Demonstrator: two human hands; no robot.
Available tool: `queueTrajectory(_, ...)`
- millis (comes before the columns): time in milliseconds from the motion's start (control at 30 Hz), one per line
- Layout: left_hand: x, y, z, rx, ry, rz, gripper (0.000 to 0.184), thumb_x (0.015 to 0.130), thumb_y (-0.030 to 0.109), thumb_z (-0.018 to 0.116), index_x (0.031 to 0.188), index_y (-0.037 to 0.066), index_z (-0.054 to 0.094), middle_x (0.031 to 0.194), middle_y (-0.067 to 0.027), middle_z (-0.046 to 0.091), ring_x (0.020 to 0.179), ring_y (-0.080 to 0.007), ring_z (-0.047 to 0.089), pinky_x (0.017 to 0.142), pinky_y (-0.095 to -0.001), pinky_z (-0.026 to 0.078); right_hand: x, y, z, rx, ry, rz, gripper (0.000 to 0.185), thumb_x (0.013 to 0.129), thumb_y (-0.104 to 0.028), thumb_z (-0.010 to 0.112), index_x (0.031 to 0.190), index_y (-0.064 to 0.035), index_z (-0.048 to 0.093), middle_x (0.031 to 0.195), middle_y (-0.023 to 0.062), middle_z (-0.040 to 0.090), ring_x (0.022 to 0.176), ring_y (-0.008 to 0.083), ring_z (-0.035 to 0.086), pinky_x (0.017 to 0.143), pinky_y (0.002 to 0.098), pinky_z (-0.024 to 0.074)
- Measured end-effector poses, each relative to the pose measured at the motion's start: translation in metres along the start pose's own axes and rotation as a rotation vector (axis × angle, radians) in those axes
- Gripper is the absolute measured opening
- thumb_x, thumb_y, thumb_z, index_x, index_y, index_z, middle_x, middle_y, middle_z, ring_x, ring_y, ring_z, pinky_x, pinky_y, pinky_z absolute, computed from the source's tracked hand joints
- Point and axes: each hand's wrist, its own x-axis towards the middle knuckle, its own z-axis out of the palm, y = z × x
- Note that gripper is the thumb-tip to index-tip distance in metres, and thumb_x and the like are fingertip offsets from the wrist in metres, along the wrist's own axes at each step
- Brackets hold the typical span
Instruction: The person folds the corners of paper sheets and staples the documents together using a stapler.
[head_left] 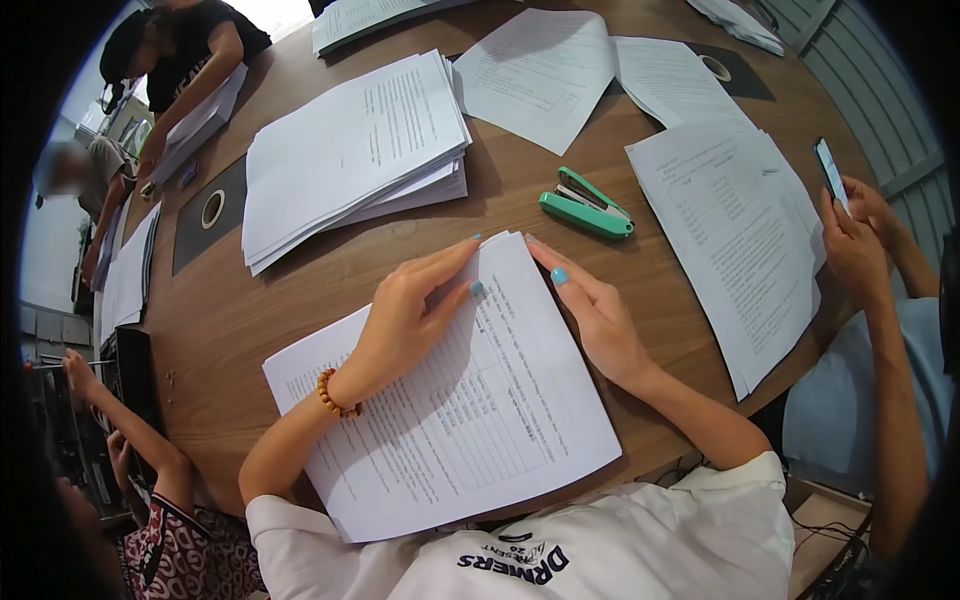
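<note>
A thick stack of printed sheets lies tilted on the wooden table in front of my body. My left hand, with a beaded bracelet at the wrist, rests on the stack's upper left part, its fingertips near the top corner. Against the right edge by the same corner is my right hand, thumb and fingers extended. Neither hand is wrapped round anything. Just beyond my right hand sits a green stapler on the bare wood.
A tall paper pile stands beyond my left hand. Loose sheets and another stack lie at the back and right. A person at the right holds a phone. Other people sit or stand along the left side.
</note>
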Motion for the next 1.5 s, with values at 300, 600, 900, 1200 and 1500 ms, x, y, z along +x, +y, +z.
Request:
queueTrajectory(300, -0.002, 0.005, 0.000, -0.053, 0.009, -0.045, 0.042, 0.085, 0.007, 0.062, 0.127, 0.004, 0.054, 0.122, -0.0149, 0.060, 0.098, -0.0294, 0.061, 0.079, -0.0336, 0.051, 0.000, -0.002, 0.002, -0.048, 0.006, -0.001, 0.041, 0.099, -0.015, 0.036, 0.133, 0.0062, 0.044, 0.137, 0.0176, 0.048, 0.128, 0.0230, 0.044, 0.105, 0.0298, 0.0323)
queueTrajectory(600, 0.002, 0.008, -0.004, -0.073, -0.032, -0.073, 0.042, 0.085, 0.010, 0.063, 0.126, 0.003, 0.055, 0.120, -0.0164, 0.061, 0.102, -0.0314, 0.061, 0.086, -0.0357, 0.050, 0.003, -0.001, -0.002, 0.119, -0.026, 0.045, 0.041, 0.099, -0.016, 0.033, 0.132, 0.0068, 0.044, 0.138, 0.0162, 0.046, 0.130, 0.0211, 0.040, 0.108, 0.0297, 0.0278)
queueTrajectory(900, 0.002, 0.005, -0.003, -0.103, -0.026, -0.065, 0.042, 0.085, 0.011, 0.064, 0.126, 0.005, 0.056, 0.120, -0.0146, 0.062, 0.100, -0.0306, 0.061, 0.085, -0.0354, 0.049, 0.004, -0.003, -0.002, 0.101, -0.032, 0.039, 0.042, 0.099, -0.015, 0.032, 0.131, 0.0077, 0.045, 0.138, 0.0164, 0.046, 0.130, 0.0212, 0.040, 0.108, 0.0293, 0.0273)
queueTrajectory(1200, -0.001, 0.003, 0.001, -0.038, 0.042, -0.009, 0.046, 0.081, 0.002, 0.066, 0.126, 0.007, 0.057, 0.121, -0.0099, 0.063, 0.093, -0.0189, 0.062, 0.076, -0.0267, 0.048, 0.005, -0.013, 0.003, -0.559, -0.003, -0.254, 0.049, 0.085, -0.014, 0.063, 0.131, -0.0025, 0.050, 0.141, 0.0213, 0.037, 0.128, 0.0342, 0.042, 0.101, 0.0404, 0.0386)
queueTrajectory(1500, 0.002, 0.005, 0.000, -0.153, 0.113, 0.047, 0.031, 0.075, -0.001, 0.069, 0.105, 0.004, 0.063, 0.119, -0.0115, 0.060, 0.100, -0.0261, 0.062, 0.083, -0.0323, 0.049, 0.005, -0.012, 0.000, -0.850, -0.075, -0.428, 0.043, 0.079, -0.012, 0.068, 0.121, -0.0074, 0.062, 0.144, 0.0221, 0.033, 0.127, 0.0369, 0.042, 0.099, 0.0430, 0.0386)
